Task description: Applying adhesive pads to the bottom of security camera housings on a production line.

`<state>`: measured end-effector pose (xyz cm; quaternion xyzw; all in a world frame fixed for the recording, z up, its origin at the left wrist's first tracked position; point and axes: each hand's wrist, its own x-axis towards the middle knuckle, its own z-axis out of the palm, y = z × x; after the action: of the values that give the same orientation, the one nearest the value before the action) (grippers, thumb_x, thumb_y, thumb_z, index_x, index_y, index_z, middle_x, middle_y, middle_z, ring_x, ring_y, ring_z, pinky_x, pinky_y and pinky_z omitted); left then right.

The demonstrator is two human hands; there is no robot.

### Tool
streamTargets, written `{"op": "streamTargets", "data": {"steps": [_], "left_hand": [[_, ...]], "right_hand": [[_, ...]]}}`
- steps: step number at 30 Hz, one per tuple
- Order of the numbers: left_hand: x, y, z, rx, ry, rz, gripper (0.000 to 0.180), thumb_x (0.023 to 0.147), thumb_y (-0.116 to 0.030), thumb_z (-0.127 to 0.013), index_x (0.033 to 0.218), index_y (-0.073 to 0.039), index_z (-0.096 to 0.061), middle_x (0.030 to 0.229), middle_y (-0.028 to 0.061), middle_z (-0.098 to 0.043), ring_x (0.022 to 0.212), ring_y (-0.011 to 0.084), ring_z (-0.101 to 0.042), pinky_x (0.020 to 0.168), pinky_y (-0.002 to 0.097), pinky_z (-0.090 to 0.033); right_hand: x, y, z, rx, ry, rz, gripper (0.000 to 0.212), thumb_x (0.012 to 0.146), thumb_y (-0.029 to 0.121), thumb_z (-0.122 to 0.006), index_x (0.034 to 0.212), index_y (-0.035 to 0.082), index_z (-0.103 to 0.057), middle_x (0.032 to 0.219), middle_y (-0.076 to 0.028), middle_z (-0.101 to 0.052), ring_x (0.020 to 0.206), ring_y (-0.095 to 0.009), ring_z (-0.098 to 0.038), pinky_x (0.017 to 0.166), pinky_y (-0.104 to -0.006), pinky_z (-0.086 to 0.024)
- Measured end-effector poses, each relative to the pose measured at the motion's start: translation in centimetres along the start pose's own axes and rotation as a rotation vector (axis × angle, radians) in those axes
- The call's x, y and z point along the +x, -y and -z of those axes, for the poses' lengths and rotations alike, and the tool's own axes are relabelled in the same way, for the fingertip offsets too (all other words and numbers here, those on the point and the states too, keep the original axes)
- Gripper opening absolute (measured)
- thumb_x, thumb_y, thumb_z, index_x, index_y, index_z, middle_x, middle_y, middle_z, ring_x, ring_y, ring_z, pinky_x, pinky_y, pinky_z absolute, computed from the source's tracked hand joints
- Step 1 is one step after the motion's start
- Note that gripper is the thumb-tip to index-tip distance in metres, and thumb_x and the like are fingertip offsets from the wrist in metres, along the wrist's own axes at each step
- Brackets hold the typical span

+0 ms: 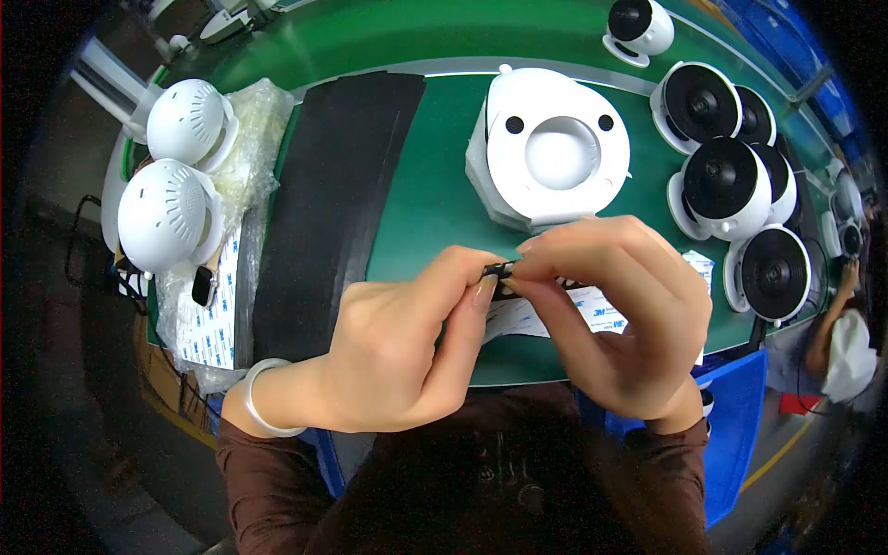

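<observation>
Both hands meet over the near part of the green table. My left hand [393,347] pinches a small black piece with light marks [499,270] between thumb and forefinger. From the other side, my right hand [638,310] grips the same piece with its thumb and fingertips. Its exact kind is too small to make out. A white printed backing sheet [606,307] shows below and behind the right fingers, with a dark dotted strip at its upper edge. Just beyond the hands stands a white rounded housing [509,190] with a large round opening and two black dots on its face.
Several white devices with black round fronts [721,180] stand at the right. Two white domed devices [166,217] sit at the left beside bubble wrap [250,139]. A black mat [338,185] lies left of centre. A blue bin [740,444] is at the lower right; another person [846,347] is beyond.
</observation>
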<state>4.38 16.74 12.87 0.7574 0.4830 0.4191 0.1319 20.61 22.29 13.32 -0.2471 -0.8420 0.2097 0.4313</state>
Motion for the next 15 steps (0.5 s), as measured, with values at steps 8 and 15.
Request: {"op": "streamTargets", "data": {"steps": [8,15], "left_hand": [[0.2,3.7,-0.8,-0.425,0.040,0.318,0.013,0.085,-0.006,-0.048,0.089,0.004,-0.055,0.096,0.0146,-0.060,0.078,0.0092,-0.055,0.067,0.0236,-0.043],[0.0,4.9,-1.3,-0.576,0.091,0.226,0.013,0.086,-0.005,-0.047,0.089,0.004,-0.055,0.126,0.0218,-0.043,0.100,0.0161,-0.053,0.082,0.0262,-0.040]], "right_hand": [[0.9,-2.4,1.0,-0.120,-0.102,-0.077,0.008,0.071,-0.001,-0.061,0.079,-0.004,-0.059,0.095,-0.014,-0.063,0.090,-0.019,-0.059,0.081,-0.0275,-0.043],[1.8,-2.7,-0.5,-0.157,0.010,-0.307,0.008,0.072,0.001,-0.062,0.077,-0.005,-0.060,0.078,-0.010,-0.065,0.067,-0.011,-0.058,0.065,-0.0222,-0.045]]}}
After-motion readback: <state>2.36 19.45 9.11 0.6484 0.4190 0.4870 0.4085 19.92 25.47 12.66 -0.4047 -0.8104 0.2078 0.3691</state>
